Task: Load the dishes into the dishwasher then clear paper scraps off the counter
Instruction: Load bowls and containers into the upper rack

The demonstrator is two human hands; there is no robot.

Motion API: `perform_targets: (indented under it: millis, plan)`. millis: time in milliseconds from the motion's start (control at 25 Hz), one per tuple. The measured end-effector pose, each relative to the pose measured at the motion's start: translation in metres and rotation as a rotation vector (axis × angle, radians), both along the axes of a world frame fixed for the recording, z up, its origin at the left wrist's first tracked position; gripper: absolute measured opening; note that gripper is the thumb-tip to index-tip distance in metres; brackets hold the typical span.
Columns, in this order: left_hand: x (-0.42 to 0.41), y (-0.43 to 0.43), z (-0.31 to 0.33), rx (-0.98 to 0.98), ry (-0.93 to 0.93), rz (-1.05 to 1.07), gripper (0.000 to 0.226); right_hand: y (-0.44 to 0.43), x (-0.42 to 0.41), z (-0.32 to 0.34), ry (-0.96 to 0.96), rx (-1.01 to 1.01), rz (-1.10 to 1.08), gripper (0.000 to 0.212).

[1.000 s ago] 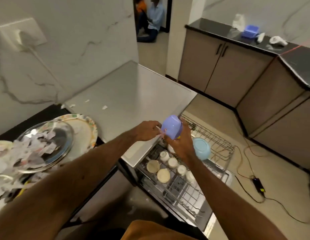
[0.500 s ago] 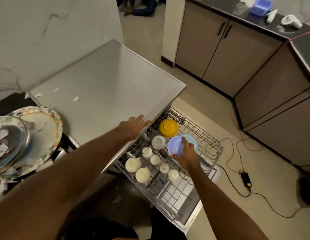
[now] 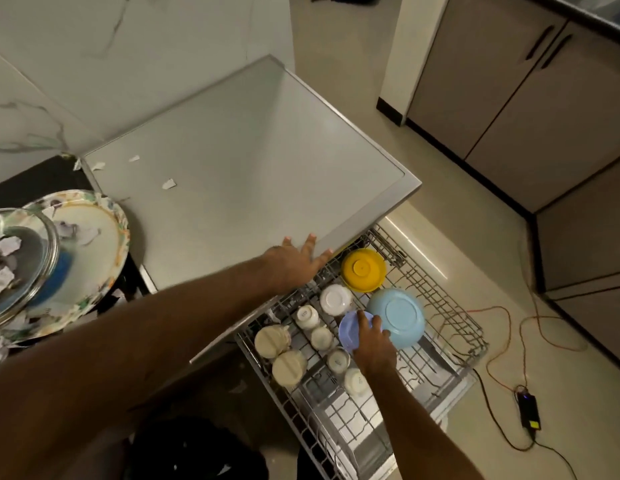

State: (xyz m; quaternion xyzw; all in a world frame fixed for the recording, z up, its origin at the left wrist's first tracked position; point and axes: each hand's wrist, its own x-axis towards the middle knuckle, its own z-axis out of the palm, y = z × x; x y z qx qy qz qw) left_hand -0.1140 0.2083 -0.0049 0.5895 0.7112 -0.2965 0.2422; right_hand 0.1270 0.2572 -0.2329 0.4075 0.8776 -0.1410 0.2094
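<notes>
Purple bowl (image 3: 348, 333) lowered against blue bowl (image 3: 398, 317), right hand (image 3: 374, 345) holding it

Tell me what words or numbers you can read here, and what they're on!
None can be read.
Small white cups: dark marks on their bases, too blurred.
Black adapter on the floor: yellow label, too small.
Purple bowl in the right hand: no writing shows.

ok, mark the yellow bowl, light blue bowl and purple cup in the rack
yellow bowl (image 3: 363, 269), head view, centre of its upturned base.
light blue bowl (image 3: 402, 315), head view, centre of its upturned base.
purple cup (image 3: 348, 332), head view, exposed left side of its body.
</notes>
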Motion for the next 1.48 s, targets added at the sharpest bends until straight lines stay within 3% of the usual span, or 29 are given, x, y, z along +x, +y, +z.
perform_targets:
  millis: [240, 360, 520, 760, 880, 1040, 1200, 1320, 1480]
  plan:
    - [0.010, 0.002, 0.003, -0.047, 0.021, 0.048, 0.099, -0.007, -0.017, -0.010, -0.033, 0.028, 0.062, 0.085]
    - [0.010, 0.003, 0.002, -0.069, 0.009, 0.069, 0.102, -0.015, -0.025, -0.004, -0.048, -0.072, 0.010, 0.097]
    - [0.005, 0.001, 0.001, -0.073, 0.007, 0.049, 0.110, -0.011, -0.019, -0.001, -0.086, 0.014, 0.062, 0.093]
    - [-0.004, -0.011, 0.016, 0.019, -0.075, 0.083, 0.106, -0.008, -0.027, 0.062, 0.152, 0.039, 0.007, 0.092]
    - [-0.009, -0.027, 0.027, 0.132, -0.105, 0.150, 0.091, -0.003, -0.048, 0.114, 0.425, 0.138, 0.095, 0.088]
    - [-0.006, -0.072, 0.024, 0.298, -0.096, 0.309, 0.058, -0.001, -0.103, 0.168, 0.626, 0.209, 0.414, 0.070]
    - [0.004, -0.124, 0.013, 0.311, -0.082, 0.577, 0.048, -0.018, -0.146, 0.168, 0.596, 0.303, 0.576, 0.070]
    - [0.006, -0.159, 0.009, 0.345, -0.084, 0.703, 0.039, -0.033, -0.159, 0.164, 0.553, 0.379, 0.583, 0.057]
    - [0.024, -0.196, 0.008, 0.388, -0.009, 0.771, 0.034, -0.040, -0.159, 0.161, 0.479, 0.242, 0.490, 0.038]
